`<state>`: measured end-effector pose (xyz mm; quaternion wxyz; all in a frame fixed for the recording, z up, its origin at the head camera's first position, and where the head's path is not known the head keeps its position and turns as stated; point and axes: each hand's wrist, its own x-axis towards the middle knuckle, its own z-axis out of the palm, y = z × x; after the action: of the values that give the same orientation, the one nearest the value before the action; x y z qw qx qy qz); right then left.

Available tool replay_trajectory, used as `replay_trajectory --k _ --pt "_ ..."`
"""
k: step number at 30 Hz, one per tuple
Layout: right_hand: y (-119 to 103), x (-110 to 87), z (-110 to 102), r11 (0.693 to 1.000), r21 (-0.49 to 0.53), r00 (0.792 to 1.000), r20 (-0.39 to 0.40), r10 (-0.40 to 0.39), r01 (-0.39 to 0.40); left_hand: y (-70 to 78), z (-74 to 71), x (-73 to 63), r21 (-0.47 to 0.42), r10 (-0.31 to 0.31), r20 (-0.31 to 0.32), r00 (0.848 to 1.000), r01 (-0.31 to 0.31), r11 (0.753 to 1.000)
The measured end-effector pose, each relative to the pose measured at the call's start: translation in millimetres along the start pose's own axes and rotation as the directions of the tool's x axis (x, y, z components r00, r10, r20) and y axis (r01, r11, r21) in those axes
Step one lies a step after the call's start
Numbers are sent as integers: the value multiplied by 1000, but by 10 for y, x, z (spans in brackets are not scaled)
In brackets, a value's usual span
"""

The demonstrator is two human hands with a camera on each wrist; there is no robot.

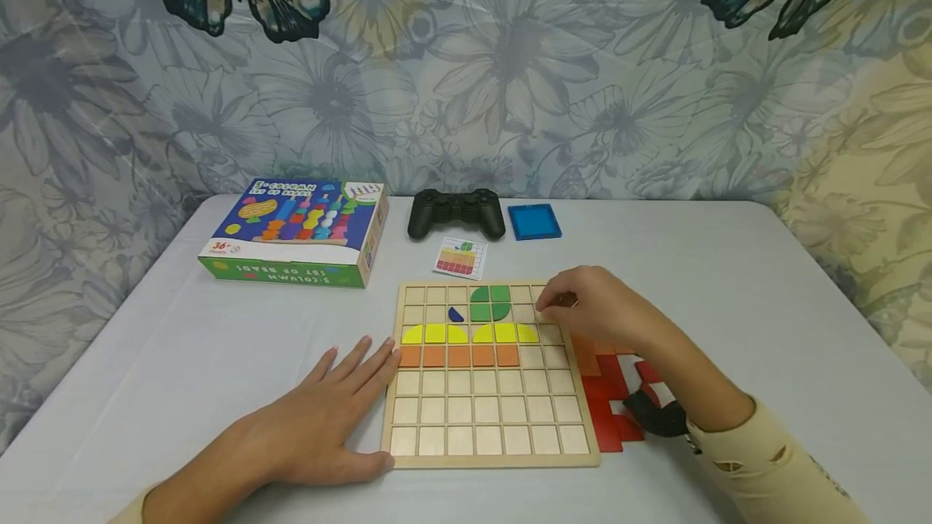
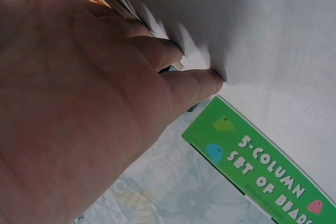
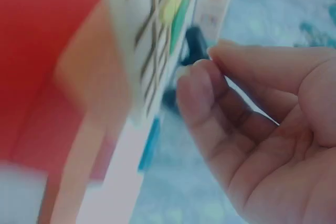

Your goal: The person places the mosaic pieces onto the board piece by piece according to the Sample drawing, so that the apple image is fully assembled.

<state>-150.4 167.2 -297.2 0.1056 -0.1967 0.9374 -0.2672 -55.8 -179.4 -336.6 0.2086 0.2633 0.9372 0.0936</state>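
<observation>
My left hand [image 1: 328, 415] lies flat with fingers spread, its fingertips and thumb touching the left edge of a wooden grid board [image 1: 491, 462]. In the left wrist view the left hand [image 2: 94, 93] has its fingers stretched out on the white cloth. My right hand [image 1: 600, 306] hovers over the board's upper right corner, fingers curled and tips together. In the right wrist view the tips of the right hand [image 3: 252, 119] meet; whether a small piece is between them is hidden. The board bears green pieces [image 1: 490, 303], a dark blue piece [image 1: 455, 314], yellow pieces [image 1: 434, 334] and orange squares [image 1: 459, 357].
Red tiles [image 1: 603, 407] and orange tiles [image 1: 585, 354] lie right of the board, partly under my right arm. A pattern card [image 1: 460, 258], a black game controller [image 1: 456, 213] and a blue square tray [image 1: 535, 221] sit behind it. A bead-set box [image 1: 291, 233] stands back left.
</observation>
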Motion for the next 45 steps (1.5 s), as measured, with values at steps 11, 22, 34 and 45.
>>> replay_trajectory --k 11,22,34,45 --pt "360 -84 -103 993 -71 989 115 99 -91 -7 5 -15 -1 14 -14 1000 -14 1000" --pt "432 -60 -63 996 -27 990 106 88 -85 -9 7 -4 3 10 -4 1000 -10 1000" --pt "451 -53 -118 998 1 995 83 61 -62 -13 10 -5 9 9 -5 1000 -9 1000" --pt "459 -63 -190 995 70 994 84 63 -68 -22 23 -13 17 22 -21 1000 -22 1000"
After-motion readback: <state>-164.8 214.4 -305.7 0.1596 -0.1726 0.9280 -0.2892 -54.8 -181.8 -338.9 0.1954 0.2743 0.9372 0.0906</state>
